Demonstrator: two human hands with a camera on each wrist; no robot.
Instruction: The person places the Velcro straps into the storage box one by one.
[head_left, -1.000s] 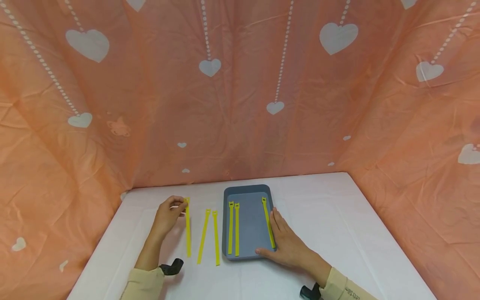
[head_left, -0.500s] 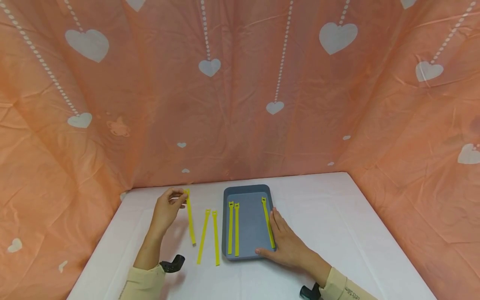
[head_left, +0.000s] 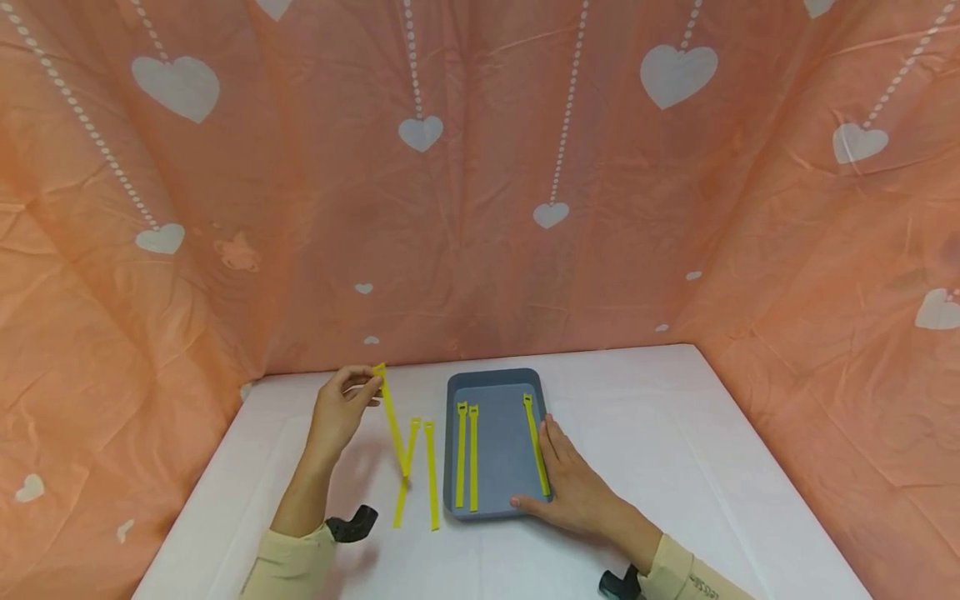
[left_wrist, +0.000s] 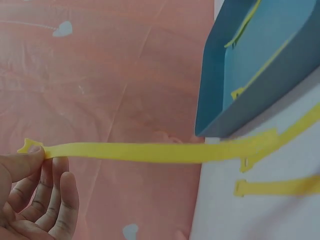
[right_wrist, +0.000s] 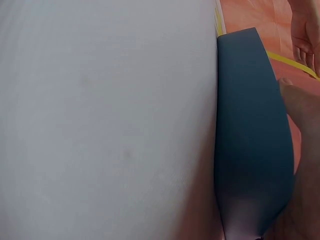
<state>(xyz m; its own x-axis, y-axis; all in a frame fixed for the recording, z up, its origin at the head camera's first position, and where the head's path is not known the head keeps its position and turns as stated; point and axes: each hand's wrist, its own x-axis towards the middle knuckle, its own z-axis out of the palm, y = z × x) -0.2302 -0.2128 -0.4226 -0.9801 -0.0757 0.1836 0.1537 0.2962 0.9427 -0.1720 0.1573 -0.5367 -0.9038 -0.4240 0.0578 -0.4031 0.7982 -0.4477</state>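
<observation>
My left hand pinches a yellow cable tie, a flat strap, by its slotted head between thumb and fingertip. The strap slants down to the right, its tail overlapping a second yellow tie on the table. Beside that one lies another yellow tie. In the left wrist view the held strap stretches out sideways from the hand. My right hand rests along the right side of the grey-blue tray, fingers straight and thumb at its near rim. The right wrist view shows the tray's outer wall with the thumb over it.
Inside the tray, two yellow ties lie side by side on the left and a single one on the right. A white cloth covers the table. An orange curtain with white hearts hangs behind and at both sides.
My left hand has lifted the cable tie and moved it slightly away and to the right; its tail has swung over the neighbouring tie. The right hand and tray have stayed put.
</observation>
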